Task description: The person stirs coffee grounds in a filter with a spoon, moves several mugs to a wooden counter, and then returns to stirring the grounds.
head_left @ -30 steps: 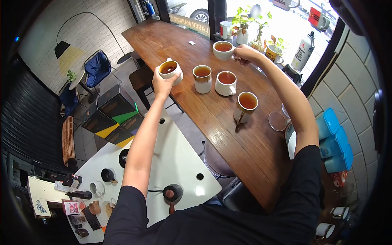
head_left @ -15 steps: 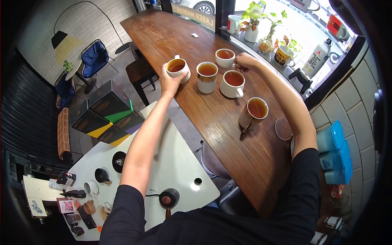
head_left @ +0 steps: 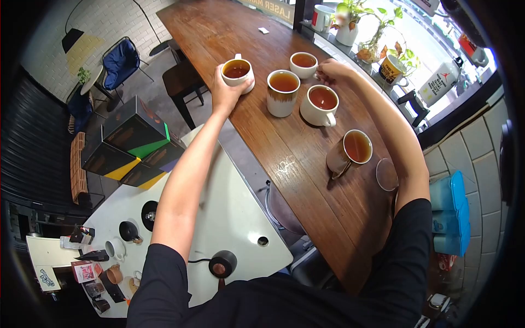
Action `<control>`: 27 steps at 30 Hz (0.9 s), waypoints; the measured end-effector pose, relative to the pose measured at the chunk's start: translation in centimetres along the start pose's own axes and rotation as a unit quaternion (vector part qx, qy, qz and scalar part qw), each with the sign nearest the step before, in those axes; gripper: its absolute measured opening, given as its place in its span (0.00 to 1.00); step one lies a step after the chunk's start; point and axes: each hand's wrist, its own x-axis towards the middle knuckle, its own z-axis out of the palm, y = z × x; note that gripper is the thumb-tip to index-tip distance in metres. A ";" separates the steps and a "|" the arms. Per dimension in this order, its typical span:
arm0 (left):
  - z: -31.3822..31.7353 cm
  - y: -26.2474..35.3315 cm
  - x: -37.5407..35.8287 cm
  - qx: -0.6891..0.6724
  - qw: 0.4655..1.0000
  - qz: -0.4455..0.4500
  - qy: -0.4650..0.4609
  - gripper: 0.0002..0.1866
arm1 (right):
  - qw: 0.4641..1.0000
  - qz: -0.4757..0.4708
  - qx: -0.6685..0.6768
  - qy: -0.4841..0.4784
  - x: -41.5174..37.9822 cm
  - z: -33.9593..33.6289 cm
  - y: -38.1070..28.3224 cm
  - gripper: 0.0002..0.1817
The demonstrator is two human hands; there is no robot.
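Our left hand [head_left: 227, 92] wraps 1 mug [head_left: 234, 82], right hand [head_left: 334, 71] pinches 1 cup [head_left: 301, 71] handle-side, likely so liquid [head_left: 304, 60] sits level; tall mug [head_left: 281, 103] between them.

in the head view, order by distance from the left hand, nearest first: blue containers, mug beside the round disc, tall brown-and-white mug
From the left hand:
1. Tall brown-and-white mug, just to its right
2. Mug beside the round disc, farther right: this mug
3. Blue containers, farthest right
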 end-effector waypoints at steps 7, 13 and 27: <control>-0.2 0.3 0.5 0.015 0.999 -0.016 -0.025 0.41 | 1.000 0.020 0.010 -0.016 -0.6 0.9 -1.2 0.10; 0.3 -1.0 2.0 0.004 0.998 -0.031 -0.059 0.43 | 0.999 0.014 0.035 -0.028 -0.8 1.6 -1.8 0.09; 2.0 -2.8 6.1 0.167 0.976 -0.134 -0.046 0.67 | 0.996 0.030 0.029 -0.073 2.1 2.4 -3.8 0.10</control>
